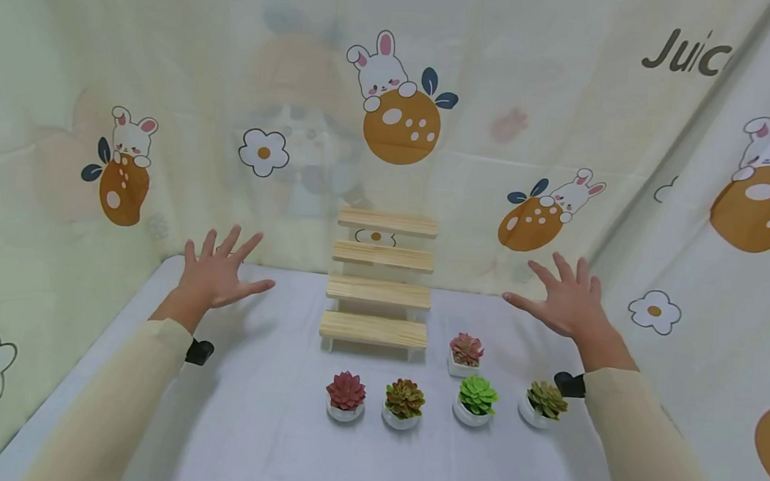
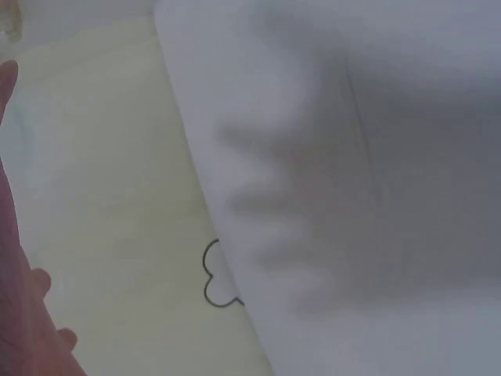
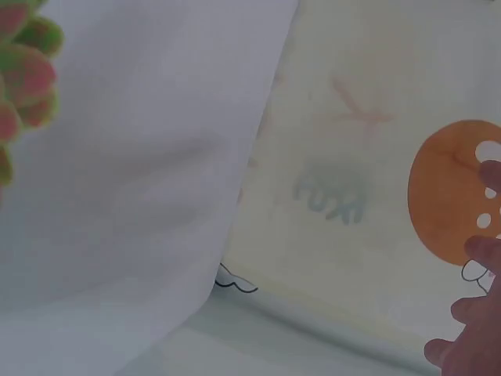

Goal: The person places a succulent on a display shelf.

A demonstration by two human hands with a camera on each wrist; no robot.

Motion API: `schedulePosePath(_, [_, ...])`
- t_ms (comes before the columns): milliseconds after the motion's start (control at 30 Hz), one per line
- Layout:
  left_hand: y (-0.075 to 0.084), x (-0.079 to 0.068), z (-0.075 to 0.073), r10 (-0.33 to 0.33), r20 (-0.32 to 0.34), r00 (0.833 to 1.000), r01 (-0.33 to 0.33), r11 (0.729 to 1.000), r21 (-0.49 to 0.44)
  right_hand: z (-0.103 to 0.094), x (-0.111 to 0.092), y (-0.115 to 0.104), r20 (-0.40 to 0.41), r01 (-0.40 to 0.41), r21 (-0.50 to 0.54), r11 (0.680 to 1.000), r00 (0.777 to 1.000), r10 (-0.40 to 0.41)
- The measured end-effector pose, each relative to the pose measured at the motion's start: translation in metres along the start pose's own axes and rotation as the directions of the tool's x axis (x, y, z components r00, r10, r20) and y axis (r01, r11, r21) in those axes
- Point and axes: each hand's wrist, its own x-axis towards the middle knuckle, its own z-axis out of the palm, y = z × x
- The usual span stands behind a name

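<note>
Shelf (image 1: pixel 374 331) near table's back edge (image 1: pixel 290 274); wide gaps to hands (image 1: pixel 216 277) (image 1: pixel 570 305)

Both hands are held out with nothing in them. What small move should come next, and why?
Probably draw the right hand back toward the rightmost succulent: that hand is spread and empty, and all five potted plants stand off the wooden shelf.
</note>
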Motion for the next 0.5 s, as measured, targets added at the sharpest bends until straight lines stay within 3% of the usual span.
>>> schedulePosePath(267, [0.013,-0.013,0.011,0.018,-0.007,1.0,-0.018,1.0,0.023,0.013,-0.018,-0.003,-0.043,0.055,0.045,0.997,0.998,-0.053])
schedulePosePath(500, [0.024,-0.024,0.029,0.017,-0.023,1.0,-0.017,1.0,-0.023,0.031,-0.037,-0.009,-0.029,0.083,0.092,0.992,0.996,-0.081])
